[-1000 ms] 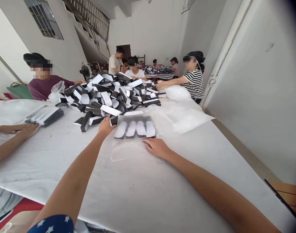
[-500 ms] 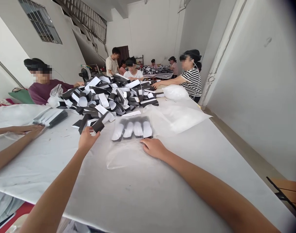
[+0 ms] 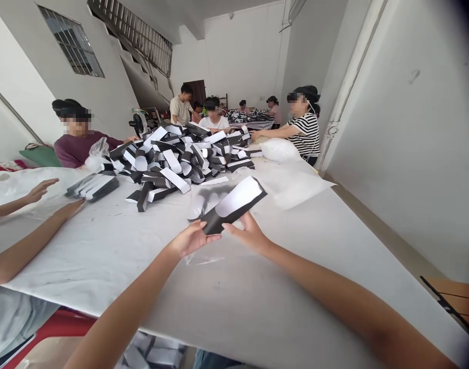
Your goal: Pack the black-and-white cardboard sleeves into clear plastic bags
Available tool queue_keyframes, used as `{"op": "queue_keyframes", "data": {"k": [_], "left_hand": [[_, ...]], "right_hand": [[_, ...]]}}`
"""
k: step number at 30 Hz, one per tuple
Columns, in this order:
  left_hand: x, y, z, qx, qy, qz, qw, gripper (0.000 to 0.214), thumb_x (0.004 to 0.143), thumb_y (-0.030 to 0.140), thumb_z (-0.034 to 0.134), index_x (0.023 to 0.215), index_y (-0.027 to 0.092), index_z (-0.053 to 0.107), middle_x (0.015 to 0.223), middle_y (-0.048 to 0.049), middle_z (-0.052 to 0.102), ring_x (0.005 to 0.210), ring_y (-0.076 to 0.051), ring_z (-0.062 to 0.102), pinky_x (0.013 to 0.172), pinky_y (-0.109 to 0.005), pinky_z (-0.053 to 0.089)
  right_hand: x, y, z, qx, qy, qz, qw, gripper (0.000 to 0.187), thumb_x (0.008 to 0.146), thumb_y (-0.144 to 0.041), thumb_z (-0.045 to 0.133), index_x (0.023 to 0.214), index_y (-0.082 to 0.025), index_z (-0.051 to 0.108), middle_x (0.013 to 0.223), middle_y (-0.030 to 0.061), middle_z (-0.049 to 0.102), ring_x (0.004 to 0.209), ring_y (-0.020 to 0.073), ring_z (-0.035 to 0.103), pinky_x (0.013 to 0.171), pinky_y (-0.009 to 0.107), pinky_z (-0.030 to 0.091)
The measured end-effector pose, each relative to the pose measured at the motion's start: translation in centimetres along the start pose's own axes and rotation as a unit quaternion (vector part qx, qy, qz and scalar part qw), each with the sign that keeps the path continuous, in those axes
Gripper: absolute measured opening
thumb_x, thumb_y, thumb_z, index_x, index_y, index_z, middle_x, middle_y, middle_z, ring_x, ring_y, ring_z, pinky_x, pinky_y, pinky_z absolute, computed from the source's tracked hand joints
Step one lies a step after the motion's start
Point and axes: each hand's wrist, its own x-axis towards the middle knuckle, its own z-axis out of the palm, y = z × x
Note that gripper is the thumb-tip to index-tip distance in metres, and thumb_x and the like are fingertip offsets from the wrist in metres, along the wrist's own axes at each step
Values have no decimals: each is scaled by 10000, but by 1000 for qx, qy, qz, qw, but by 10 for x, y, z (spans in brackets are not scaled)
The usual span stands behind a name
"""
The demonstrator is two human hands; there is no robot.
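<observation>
A folded black paper sleeve with a white inside (image 3: 238, 197) is held up tilted in front of me, its right end higher. My left hand (image 3: 190, 238) pinches its lower left end, thumb on top and fingers beneath. My right hand (image 3: 251, 233) holds its near side, with the thumb in front and the fingers partly hidden behind. Behind and below it, a clear plastic bag (image 3: 201, 200) with similar sleeves inside lies on the table, largely covered by the held one. A loose heap of black-and-white sleeves (image 3: 172, 161) rises just beyond.
At left, a co-worker's hands (image 3: 42, 189) are beside another filled bag (image 3: 92, 187) on the white-covered table (image 3: 296, 287). Clear plastic sheeting (image 3: 288, 184) lies to the right, near a bulging white bag (image 3: 280, 149). Several people sit or stand around the heap.
My left hand has brought the sleeve from beside the heap rightward over the bag. My right hand has left the bag's edge and now grips the sleeve too. A co-worker's hand at left has lifted.
</observation>
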Motion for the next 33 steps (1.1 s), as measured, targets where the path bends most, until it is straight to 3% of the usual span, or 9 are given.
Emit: {"op": "queue_keyframes", "data": {"k": [4, 7, 10, 14, 18, 21, 26, 30, 33], "left_hand": [[7, 6, -10, 90, -11, 16, 996, 516, 854, 580, 526, 1185, 200, 636, 1145, -113, 680, 1064, -283, 644, 977, -468, 482], [2, 16, -25, 309, 79, 52, 946, 501, 820, 558, 599, 1211, 247, 614, 1175, -74, 651, 1115, -263, 599, 986, -423, 465], [-8, 15, -32, 480, 115, 61, 867, 572, 751, 558, 672, 1252, 297, 578, 1220, -51, 609, 1146, -271, 552, 949, -398, 467], [-11, -4, -30, 561, 76, 24, 824, 416, 788, 461, 621, 1152, 259, 635, 1060, -72, 652, 1073, -295, 569, 802, -364, 491], [-7, -11, -31, 557, 145, 47, 816, 251, 880, 348, 443, 925, 213, 649, 884, -64, 649, 824, -236, 602, 711, -326, 453], [-7, -4, -35, 505, 227, 97, 827, 226, 887, 330, 435, 899, 207, 625, 751, -15, 599, 683, -175, 551, 640, -270, 420], [-13, 0, -31, 441, 320, 167, 822, 189, 869, 315, 490, 907, 203, 637, 639, 33, 512, 570, -121, 445, 564, -218, 365], [-15, -7, -21, 439, 317, 207, 815, 186, 849, 271, 506, 952, 197, 642, 611, 47, 487, 546, -107, 420, 562, -205, 364], [-16, -9, -19, 455, 275, 230, 815, 194, 853, 252, 499, 971, 196, 642, 649, 33, 533, 564, -105, 444, 574, -199, 384]], "right_hand": [[6, -4, -1, 53, 82, 5, 995, 523, 856, -468, 579, 1315, -287, 406, 1334, 65, 561, 1229, 231, 534, 1000, 395, 477], [13, -14, -19, 84, 110, 135, 981, 441, 910, -492, 423, 1296, -281, 390, 1359, 80, 529, 1151, 245, 587, 803, 393, 591], [9, -26, -38, 97, 34, 255, 961, 458, 909, -466, 432, 1332, -298, 379, 1311, 82, 556, 1045, 253, 633, 643, 386, 617], [-13, -39, -51, 68, -90, 329, 938, 540, 887, -318, 490, 1412, -323, 363, 1230, 48, 617, 1067, 220, 627, 742, 332, 596], [-33, -53, -55, 76, -228, 374, 896, 621, 862, -213, 486, 1455, -334, 344, 1251, 16, 608, 1098, 175, 612, 842, 289, 551], [-38, -65, -53, 66, -282, 403, 868, 602, 857, -223, 514, 1438, -308, 381, 1221, 27, 609, 955, 153, 650, 771, 268, 550], [-34, -66, -24, 103, -215, 391, 889, 417, 871, -304, 516, 1279, -220, 498, 811, 4, 628, 635, 128, 605, 565, 243, 494], [-19, -41, 11, 193, -135, 350, 906, 255, 830, -346, 554, 1047, -212, 544, 718, -12, 599, 585, 133, 577, 498, 238, 446], [-2, -18, 34, 210, -42, 311, 926, 211, 786, -349, 575, 950, -224, 534, 639, -41, 558, 534, 131, 550, 454, 232, 406]]}}
